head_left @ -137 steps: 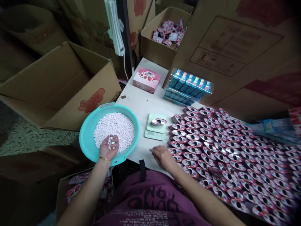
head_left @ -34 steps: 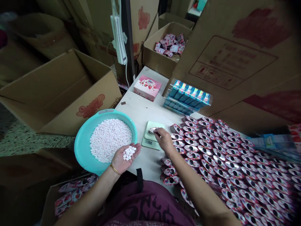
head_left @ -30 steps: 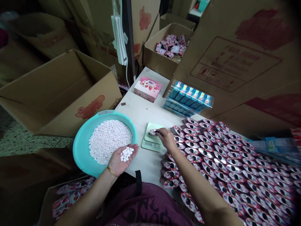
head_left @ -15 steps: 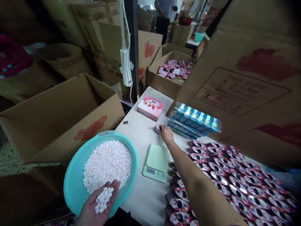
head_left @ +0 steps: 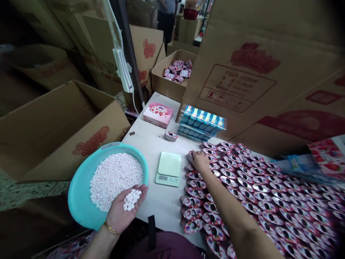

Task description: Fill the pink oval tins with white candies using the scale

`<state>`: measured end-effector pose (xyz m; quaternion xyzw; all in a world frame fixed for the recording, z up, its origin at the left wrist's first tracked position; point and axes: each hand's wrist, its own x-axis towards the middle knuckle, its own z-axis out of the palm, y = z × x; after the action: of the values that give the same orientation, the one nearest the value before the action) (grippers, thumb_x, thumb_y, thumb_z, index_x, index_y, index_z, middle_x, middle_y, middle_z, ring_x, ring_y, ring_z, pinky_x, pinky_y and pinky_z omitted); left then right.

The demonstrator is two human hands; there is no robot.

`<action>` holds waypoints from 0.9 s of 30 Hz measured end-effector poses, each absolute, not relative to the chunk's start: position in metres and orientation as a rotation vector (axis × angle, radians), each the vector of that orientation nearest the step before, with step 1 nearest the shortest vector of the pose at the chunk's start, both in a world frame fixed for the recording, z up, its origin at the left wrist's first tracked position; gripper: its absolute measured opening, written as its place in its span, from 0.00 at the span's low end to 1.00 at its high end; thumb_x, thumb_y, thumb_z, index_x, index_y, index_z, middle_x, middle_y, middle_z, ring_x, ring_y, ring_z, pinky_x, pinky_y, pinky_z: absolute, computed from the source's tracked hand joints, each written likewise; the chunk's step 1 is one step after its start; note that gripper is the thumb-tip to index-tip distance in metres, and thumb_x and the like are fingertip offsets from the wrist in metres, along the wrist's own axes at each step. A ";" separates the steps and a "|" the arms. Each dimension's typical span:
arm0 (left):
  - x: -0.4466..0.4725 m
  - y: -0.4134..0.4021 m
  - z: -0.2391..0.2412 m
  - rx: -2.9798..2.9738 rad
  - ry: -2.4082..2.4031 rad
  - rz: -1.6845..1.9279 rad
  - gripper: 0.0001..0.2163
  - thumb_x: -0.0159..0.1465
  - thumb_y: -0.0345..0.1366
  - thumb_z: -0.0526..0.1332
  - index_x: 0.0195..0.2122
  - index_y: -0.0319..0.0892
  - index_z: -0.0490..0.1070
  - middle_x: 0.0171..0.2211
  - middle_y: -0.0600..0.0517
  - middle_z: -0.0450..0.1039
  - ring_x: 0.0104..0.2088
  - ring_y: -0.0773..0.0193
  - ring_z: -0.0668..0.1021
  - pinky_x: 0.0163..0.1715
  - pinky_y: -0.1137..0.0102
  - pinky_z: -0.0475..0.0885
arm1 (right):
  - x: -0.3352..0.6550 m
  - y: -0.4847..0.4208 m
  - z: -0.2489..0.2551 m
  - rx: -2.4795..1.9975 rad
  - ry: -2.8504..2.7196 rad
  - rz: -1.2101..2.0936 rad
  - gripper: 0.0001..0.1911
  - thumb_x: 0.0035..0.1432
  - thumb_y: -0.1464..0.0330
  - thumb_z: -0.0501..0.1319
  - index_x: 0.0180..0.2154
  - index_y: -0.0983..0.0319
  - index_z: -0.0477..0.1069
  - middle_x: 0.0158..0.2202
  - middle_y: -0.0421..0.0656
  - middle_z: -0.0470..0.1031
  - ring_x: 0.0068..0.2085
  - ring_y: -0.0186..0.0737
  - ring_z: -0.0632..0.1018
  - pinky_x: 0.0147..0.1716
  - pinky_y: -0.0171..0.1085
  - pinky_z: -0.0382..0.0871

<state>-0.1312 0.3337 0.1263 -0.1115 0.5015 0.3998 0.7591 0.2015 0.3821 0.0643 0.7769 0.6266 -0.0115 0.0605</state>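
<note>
Lying crosswise, apparently, oval tin [head_left: 189,157] under right hand [head_left: 201,162].

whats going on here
A person is at a white table. Their left hand lies open, palm up, with a small heap of white pellets on it, at the near edge of a teal basin full of the same pellets. Their right hand rests on the rows of small tins that cover the table's right side. The scale between basin and tins is bare, and a lone tin stands beyond it, by the blue packs.
</note>
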 end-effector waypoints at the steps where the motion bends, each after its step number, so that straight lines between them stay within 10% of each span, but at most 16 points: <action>1: -0.131 0.333 0.128 -0.241 1.078 0.875 0.07 0.55 0.24 0.53 0.33 0.32 0.68 0.38 0.38 0.72 0.45 0.51 0.71 0.40 0.61 0.73 | 0.193 0.386 0.069 2.362 1.937 -0.021 0.21 0.58 0.62 0.47 0.51 0.64 0.60 0.40 0.50 0.70 0.42 0.45 0.67 0.40 0.42 0.57; 12: -0.143 0.319 0.122 -0.210 0.961 0.937 0.09 0.55 0.24 0.53 0.37 0.33 0.66 0.41 0.39 0.70 0.44 0.54 0.72 0.41 0.63 0.71 | 0.082 0.372 0.092 1.973 2.508 -0.325 0.20 0.57 0.66 0.51 0.52 0.62 0.59 0.46 0.51 0.66 0.45 0.43 0.65 0.42 0.41 0.58; 19: -0.137 0.305 0.107 -0.341 1.032 0.782 0.10 0.56 0.24 0.49 0.36 0.34 0.67 0.24 0.50 0.72 0.28 0.67 0.76 0.30 0.73 0.72 | -0.024 0.296 0.121 1.476 2.953 -0.589 0.14 0.55 0.73 0.51 0.45 0.68 0.63 0.39 0.50 0.67 0.40 0.43 0.65 0.37 0.41 0.63; 27: -0.146 0.288 0.104 -0.350 1.122 0.787 0.10 0.57 0.23 0.49 0.20 0.37 0.64 0.18 0.53 0.68 0.21 0.70 0.73 0.22 0.76 0.69 | -0.021 0.289 0.124 1.454 2.827 -0.739 0.02 0.53 0.74 0.56 0.31 0.64 0.66 0.31 0.43 0.67 0.34 0.38 0.65 0.30 0.34 0.62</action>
<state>-0.1465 0.2881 0.1037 -0.1607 0.5152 0.3614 0.7603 -0.0207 0.2894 0.1240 0.4446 0.8646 -0.2260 -0.0608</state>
